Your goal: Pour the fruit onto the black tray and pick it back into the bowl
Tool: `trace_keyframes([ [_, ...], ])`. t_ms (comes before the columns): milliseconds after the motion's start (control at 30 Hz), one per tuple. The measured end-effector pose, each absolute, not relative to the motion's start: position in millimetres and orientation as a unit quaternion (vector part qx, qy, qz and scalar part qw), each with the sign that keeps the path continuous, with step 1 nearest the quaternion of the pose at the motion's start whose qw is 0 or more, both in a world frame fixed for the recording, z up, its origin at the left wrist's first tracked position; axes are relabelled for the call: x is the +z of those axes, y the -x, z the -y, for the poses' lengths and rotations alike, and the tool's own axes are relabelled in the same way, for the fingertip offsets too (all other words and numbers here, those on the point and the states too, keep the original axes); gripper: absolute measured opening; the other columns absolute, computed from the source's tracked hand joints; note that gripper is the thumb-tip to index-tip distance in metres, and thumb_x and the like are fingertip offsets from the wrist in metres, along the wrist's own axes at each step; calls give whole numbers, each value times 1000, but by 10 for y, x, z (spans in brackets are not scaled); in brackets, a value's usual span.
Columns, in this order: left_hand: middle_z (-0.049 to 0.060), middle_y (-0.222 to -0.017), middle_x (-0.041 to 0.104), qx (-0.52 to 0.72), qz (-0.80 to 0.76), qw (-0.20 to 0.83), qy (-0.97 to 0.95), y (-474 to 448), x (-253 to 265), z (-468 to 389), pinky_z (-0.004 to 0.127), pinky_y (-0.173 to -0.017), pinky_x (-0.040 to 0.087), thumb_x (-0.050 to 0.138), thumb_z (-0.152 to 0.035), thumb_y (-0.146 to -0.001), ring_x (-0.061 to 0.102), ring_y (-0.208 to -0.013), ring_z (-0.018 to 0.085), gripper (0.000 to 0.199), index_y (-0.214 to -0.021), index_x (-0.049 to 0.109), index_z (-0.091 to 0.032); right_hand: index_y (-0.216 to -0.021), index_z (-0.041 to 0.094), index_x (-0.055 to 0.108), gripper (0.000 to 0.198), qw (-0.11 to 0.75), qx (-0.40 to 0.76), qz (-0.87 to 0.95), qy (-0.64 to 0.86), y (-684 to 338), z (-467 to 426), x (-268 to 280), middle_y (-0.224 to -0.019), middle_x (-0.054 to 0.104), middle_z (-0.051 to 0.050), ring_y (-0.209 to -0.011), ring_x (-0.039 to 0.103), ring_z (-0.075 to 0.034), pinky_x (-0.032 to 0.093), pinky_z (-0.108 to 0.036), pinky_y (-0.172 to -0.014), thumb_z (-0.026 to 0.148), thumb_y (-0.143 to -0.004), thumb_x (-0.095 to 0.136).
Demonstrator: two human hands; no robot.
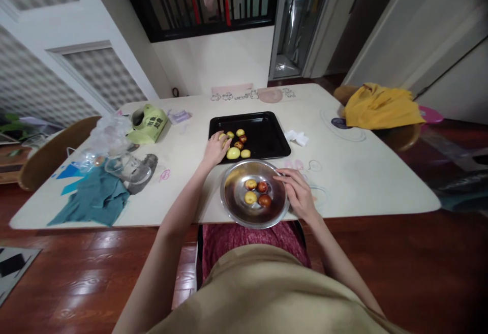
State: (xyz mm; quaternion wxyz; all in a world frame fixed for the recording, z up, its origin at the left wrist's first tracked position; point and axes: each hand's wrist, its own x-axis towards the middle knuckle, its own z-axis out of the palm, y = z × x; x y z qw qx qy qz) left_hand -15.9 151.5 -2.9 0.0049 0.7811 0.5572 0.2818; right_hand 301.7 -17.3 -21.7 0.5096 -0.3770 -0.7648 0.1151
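Note:
My left hand [216, 149] is at the left side of a black baking tray [269, 133], its fingers curled over a yellowish jujube, which they partly hide. Beside it in the tray lie several more jujubes [233, 153], some yellow-green and some mottled red-brown. A shiny metal bowl [232, 204] sits at the table's near edge, in front of the tray. Inside it rest several jujubes [264, 201], both yellow and red-brown. My right hand [299, 191] grips the bowl's right rim.
On the table's left are a teal cloth [97, 196], a clear plastic jug [129, 171], a plastic bag [110, 133] and a light green bag-like container [148, 123]. A crumpled tissue [296, 137] lies right of the tray. Yellow cloth [383, 108] covers a chair at right.

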Motion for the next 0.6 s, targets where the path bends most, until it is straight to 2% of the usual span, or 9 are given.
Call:
trace_keyframes([
  [167, 19, -154, 58, 277, -562, 22, -779, 143, -15, -1484, 54, -121, 45, 48, -44, -111, 53, -144, 33, 41, -129, 72, -17, -121, 26, 77, 35, 505, 116, 765, 382, -3016, 183, -216, -129, 74, -12, -121, 67, -30, 56, -55, -103, 31, -110, 44],
  [300, 16, -153, 60, 276, -519, 37, -808, 42, 110, -1390, 52, -123, 42, 50, -41, -111, 51, -147, 31, 38, -133, 70, -18, -121, 26, 77, 34, 508, 116, 765, 378, -3013, 183, -214, -129, 74, -11, -120, 67, -30, 56, -54, -102, 29, -110, 45],
  [433, 13, -138, 71, 238, -487, 66, -838, -98, 206, -1305, 47, -115, 47, 56, -40, -107, 65, -130, 30, 36, -133, 72, -19, -120, 25, 77, 33, 514, 112, 766, 370, -3010, 176, -209, -128, 74, -11, -118, 68, -29, 56, -52, -101, 28, -110, 46],
  [600, 15, -131, 73, 172, -543, 27, -821, -276, 231, -1307, 48, -107, 49, 60, -33, -102, 69, -118, 33, 37, -134, 72, -18, -119, 25, 77, 34, 509, 113, 765, 378, -3007, 172, -212, -128, 74, -11, -118, 68, -29, 57, -53, -101, 30, -110, 45],
])
